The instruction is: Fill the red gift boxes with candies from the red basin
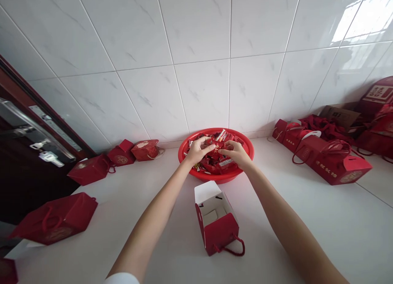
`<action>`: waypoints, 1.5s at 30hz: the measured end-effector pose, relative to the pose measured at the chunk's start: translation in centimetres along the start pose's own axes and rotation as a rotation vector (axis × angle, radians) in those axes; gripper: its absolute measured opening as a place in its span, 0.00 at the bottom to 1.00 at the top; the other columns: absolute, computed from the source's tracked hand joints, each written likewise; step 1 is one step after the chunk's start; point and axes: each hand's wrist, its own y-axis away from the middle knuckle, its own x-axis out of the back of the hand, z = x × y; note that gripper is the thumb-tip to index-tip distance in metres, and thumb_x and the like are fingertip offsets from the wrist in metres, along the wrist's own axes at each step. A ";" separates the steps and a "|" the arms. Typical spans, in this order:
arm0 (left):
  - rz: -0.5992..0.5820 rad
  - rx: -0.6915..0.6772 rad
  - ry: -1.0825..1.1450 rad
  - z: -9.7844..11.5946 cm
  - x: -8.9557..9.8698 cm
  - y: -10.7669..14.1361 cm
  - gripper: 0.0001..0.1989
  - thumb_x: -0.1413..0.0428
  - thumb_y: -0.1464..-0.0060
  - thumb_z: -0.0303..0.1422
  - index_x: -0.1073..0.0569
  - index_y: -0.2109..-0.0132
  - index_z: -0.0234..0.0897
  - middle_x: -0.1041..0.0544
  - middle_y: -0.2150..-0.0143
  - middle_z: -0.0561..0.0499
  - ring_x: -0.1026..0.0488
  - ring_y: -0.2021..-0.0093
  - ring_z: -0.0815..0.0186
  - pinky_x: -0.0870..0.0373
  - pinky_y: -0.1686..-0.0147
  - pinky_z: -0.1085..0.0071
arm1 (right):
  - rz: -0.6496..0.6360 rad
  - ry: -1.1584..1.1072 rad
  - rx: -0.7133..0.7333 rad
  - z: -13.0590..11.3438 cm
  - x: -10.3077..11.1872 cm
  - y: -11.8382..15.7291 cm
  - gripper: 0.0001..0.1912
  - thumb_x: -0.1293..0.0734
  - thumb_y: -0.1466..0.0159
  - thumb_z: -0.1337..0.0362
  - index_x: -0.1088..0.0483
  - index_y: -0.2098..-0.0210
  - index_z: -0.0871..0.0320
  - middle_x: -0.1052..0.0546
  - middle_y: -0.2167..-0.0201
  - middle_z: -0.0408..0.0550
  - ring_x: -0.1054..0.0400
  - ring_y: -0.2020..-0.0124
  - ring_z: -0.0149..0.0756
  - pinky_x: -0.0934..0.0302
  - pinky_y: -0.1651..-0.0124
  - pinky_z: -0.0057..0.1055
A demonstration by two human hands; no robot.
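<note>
Above a round red plastic basket (pixel 181 156) full of wrapped sweets (pixel 225 163), both my hands are close together. Between them is a small red packet (pixel 216 148) with gold print, likely a wrapped sweet. My left hand (pixel 198 152) pinches it from the left, thumb on top. The fingers of my right hand (pixel 236 154) close on its right side. Nearer to me, between my forearms, stands an open red gift box (pixel 221 234) with a white inside, a raised flap and a red cord handle. No sweets are visible inside it.
Several closed red gift boxes (pixel 89 169) stand at the left by a dark door with keys (pixel 50 156). More red boxes (pixel 334 159) and a brown carton (pixel 339 115) are at the right. A tiled wall (pixel 202 95) rises behind the white tabletop (pixel 172 251).
</note>
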 end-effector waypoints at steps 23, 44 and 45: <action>0.158 -0.001 -0.008 -1.0 0.0 -0.6 0.14 0.39 0.47 0.34 0.24 0.54 0.33 0.18 0.59 0.45 0.20 0.57 0.59 0.23 0.53 0.62 | -0.019 -0.194 -0.152 -1.2 -0.1 0.3 0.08 0.26 0.47 0.62 0.26 0.69 0.57 0.19 0.69 0.48 0.23 0.66 0.42 0.25 0.70 0.35; -0.102 0.009 -0.044 -0.4 -0.1 -0.1 0.21 0.34 0.50 0.43 0.21 0.53 0.35 0.18 0.55 0.44 0.21 0.57 0.58 0.22 0.57 0.64 | -0.167 -0.184 -0.141 -1.5 0.0 0.7 0.20 0.20 0.57 0.65 0.25 0.65 0.58 0.19 0.71 0.45 0.23 0.69 0.40 0.27 0.73 0.31; -0.094 0.001 -0.048 -0.3 -0.1 -0.1 0.20 0.36 0.48 0.44 0.21 0.54 0.35 0.18 0.56 0.45 0.21 0.57 0.58 0.23 0.56 0.64 | -0.148 -0.201 -0.117 -1.4 0.0 0.7 0.20 0.20 0.57 0.64 0.24 0.65 0.58 0.19 0.70 0.45 0.23 0.69 0.40 0.27 0.72 0.32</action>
